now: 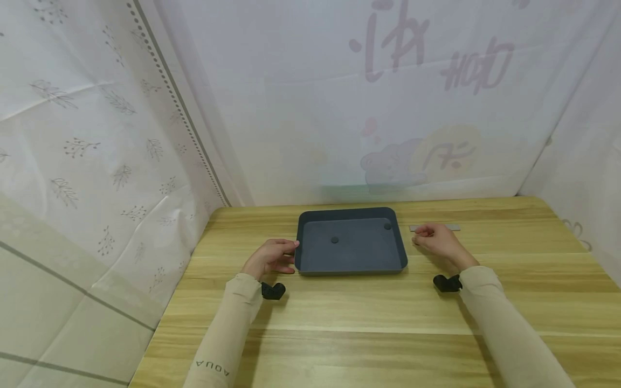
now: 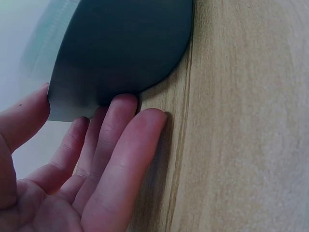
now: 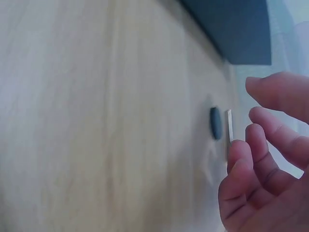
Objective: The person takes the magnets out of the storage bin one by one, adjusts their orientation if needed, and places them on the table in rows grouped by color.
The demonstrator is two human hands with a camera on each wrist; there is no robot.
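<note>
a: a person sits at a wooden tabletop (image 1: 388, 323), a dark grey tray (image 1: 350, 265) set between the two hands.

b: what is the left hand (image 1: 268, 258) doing?

a: it rests against the tray's left edge, fingers fairly straight and touching the wall, gripping nothing. the left wrist view shows the fingertips (image 2: 145, 121) against the tray's rounded corner.

b: and the right hand (image 1: 436, 241)?

a: it hovers just right of the tray, fingers loosely curled with nothing between them, beside a thin grey strip (image 1: 448, 227) lying flat on the tabletop. the right wrist view shows a small dark disc (image 3: 215, 123) next to that strip, close to the fingertips.

b: how far along does it look?

a: two small dark discs (image 1: 335, 240) already lie inside the tray, one near the middle, one in the far right corner. by my reading, the disc outside and the strip are still untouched.
</note>
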